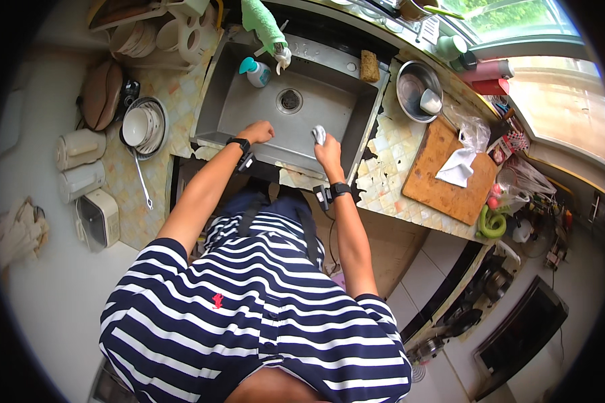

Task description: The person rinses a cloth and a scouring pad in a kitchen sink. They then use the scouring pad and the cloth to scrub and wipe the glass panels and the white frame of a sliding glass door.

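Note:
My right hand [328,151] is closed on a small bunched white cloth [318,133] over the near right part of the stainless steel sink [312,101]. Over the sink's near left part is my left hand [260,132], its fingers curled and no object visible in it. A pump bottle with a teal top [258,73] stands in the sink's far left corner, beyond the drain [289,101]. The green cloth [264,25] hangs over the faucet [282,54]. On the far right rim lies a brown sponge [369,66].
Right of the sink are a metal basin [408,90] with a white cup inside and a wooden cutting board [423,176] bearing a white cloth [456,169]. Stacked bowls [140,126] sit in a colander on the left counter, near a dish rack [176,60].

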`<move>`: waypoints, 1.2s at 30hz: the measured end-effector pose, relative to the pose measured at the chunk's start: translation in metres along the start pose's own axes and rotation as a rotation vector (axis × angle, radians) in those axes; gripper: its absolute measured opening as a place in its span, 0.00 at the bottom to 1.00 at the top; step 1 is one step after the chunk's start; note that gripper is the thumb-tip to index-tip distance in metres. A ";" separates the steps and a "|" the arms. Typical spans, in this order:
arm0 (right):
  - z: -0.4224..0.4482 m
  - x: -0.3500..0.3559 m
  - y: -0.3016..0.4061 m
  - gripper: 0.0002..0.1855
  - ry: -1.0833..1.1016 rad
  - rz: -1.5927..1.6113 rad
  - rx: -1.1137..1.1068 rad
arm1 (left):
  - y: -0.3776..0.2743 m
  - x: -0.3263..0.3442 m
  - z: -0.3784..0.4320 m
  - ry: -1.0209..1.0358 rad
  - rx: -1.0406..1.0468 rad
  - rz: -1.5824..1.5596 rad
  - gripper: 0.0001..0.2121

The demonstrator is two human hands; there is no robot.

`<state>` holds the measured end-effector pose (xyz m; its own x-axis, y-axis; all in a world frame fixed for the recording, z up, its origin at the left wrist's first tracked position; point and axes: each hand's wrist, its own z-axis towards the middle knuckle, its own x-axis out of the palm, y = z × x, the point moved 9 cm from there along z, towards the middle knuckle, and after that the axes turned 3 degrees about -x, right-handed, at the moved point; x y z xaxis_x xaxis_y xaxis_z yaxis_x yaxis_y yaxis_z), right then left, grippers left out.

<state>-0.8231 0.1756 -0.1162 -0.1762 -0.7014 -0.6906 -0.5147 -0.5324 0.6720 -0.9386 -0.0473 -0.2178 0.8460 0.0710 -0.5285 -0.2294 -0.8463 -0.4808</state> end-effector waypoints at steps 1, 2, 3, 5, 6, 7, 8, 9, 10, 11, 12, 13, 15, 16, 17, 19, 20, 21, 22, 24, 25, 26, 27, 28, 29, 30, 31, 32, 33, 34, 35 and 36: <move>-0.002 0.005 -0.004 0.11 0.042 -0.050 0.034 | 0.003 0.001 0.009 0.017 -0.032 0.012 0.14; -0.012 0.005 -0.011 0.12 0.016 0.009 0.091 | 0.004 0.005 0.017 0.034 -0.062 0.024 0.15; -0.020 0.003 -0.012 0.14 -0.025 0.050 0.146 | 0.005 0.005 0.029 0.045 -0.095 0.032 0.15; -0.038 -0.002 -0.009 0.17 -0.159 0.102 0.210 | 0.007 0.007 0.061 0.047 -0.085 0.007 0.16; -0.045 0.002 -0.010 0.18 -0.139 0.125 0.264 | 0.013 0.012 0.081 0.016 -0.077 -0.023 0.17; -0.053 0.008 -0.018 0.19 -0.128 0.151 0.324 | 0.013 0.013 0.099 -0.013 -0.064 -0.046 0.17; -0.063 0.012 -0.023 0.19 -0.150 0.172 0.330 | 0.012 0.016 0.112 -0.062 -0.030 -0.087 0.14; -0.070 0.020 -0.034 0.18 -0.181 0.202 0.341 | 0.017 0.014 0.128 -0.139 -0.040 -0.215 0.13; -0.075 0.017 -0.019 0.17 -0.187 0.227 0.330 | 0.026 0.016 0.140 -0.218 -0.058 -0.336 0.12; -0.075 0.012 -0.005 0.16 -0.189 0.251 0.317 | 0.037 0.018 0.152 -0.300 -0.080 -0.459 0.12; -0.083 0.017 -0.020 0.14 -0.165 0.226 0.368 | 0.045 0.030 0.162 -0.248 -0.212 -0.577 0.11; -0.087 0.016 -0.022 0.14 -0.184 0.283 0.411 | 0.052 0.037 0.172 -0.198 -0.344 -0.684 0.11; -0.096 0.012 -0.021 0.13 -0.217 0.395 0.488 | 0.058 0.052 0.186 -0.174 -0.479 -0.820 0.12; -0.099 0.008 -0.019 0.12 -0.255 0.406 0.497 | 0.066 0.059 0.193 -0.209 -0.484 -0.855 0.12; -0.100 0.006 -0.018 0.12 -0.271 0.416 0.464 | 0.075 0.065 0.199 -0.245 -0.491 -0.890 0.13; -0.100 0.005 -0.018 0.11 -0.302 0.439 0.389 | 0.097 0.079 0.217 -0.231 -0.556 -0.879 0.13; -0.104 0.007 -0.022 0.10 -0.288 0.455 0.434 | 0.108 0.082 0.222 -0.265 -0.573 -0.887 0.13; -0.104 0.009 -0.023 0.10 -0.264 0.453 0.465 | 0.113 0.088 0.226 -0.293 -0.588 -0.892 0.13; -0.114 0.013 -0.030 0.09 -0.285 0.454 0.530 | 0.077 0.087 0.215 -0.182 -0.576 -1.253 0.12; -0.123 0.016 -0.032 0.09 -0.232 0.443 0.622 | 0.069 0.078 0.214 -0.161 -0.526 -1.170 0.10; -0.122 0.015 -0.029 0.08 -0.245 0.466 0.585 | 0.075 0.079 0.214 -0.181 -0.557 -1.128 0.10; -0.120 0.015 -0.025 0.08 -0.259 0.489 0.549 | 0.081 0.080 0.212 -0.204 -0.529 -1.152 0.10; -0.120 0.015 -0.024 0.08 -0.276 0.508 0.515 | 0.072 0.073 0.200 -0.177 -0.580 -1.164 0.12; -0.121 0.018 -0.026 0.08 -0.284 0.540 0.539 | 0.073 0.069 0.196 -0.176 -0.591 -1.162 0.12; -0.120 0.016 -0.025 0.09 -0.291 0.519 0.500 | 0.074 0.065 0.193 -0.174 -0.602 -1.158 0.13; -0.118 0.014 -0.021 0.11 -0.294 0.502 0.455 | 0.078 0.057 0.192 -0.159 -0.600 -1.120 0.13; -0.119 0.013 -0.014 0.12 -0.306 0.487 0.426 | 0.074 0.038 0.186 -0.218 -0.503 -0.959 0.14; -0.115 0.011 -0.014 0.14 -0.268 0.417 0.434 | 0.068 0.015 0.182 -0.272 -0.405 -0.797 0.15; -0.116 0.011 -0.016 0.15 -0.258 0.416 0.462 | 0.053 -0.005 0.164 -0.308 -0.308 -0.632 0.16; -0.113 0.009 -0.014 0.14 -0.241 0.398 0.437 | 0.032 -0.028 0.135 -0.239 -0.309 -0.522 0.16; -0.106 0.003 0.003 0.13 -0.205 0.450 0.424 | 0.037 -0.040 0.121 -0.311 -0.260 -0.393 0.18; -0.105 -0.001 0.004 0.13 -0.234 0.456 0.417 | 0.032 -0.045 0.110 -0.312 -0.244 -0.211 0.18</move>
<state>-0.7369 0.1243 -0.0843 -0.6068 -0.6668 -0.4327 -0.6192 0.0551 0.7833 -1.0369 -0.0193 -0.2859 0.6678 0.3797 -0.6402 0.0847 -0.8933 -0.4414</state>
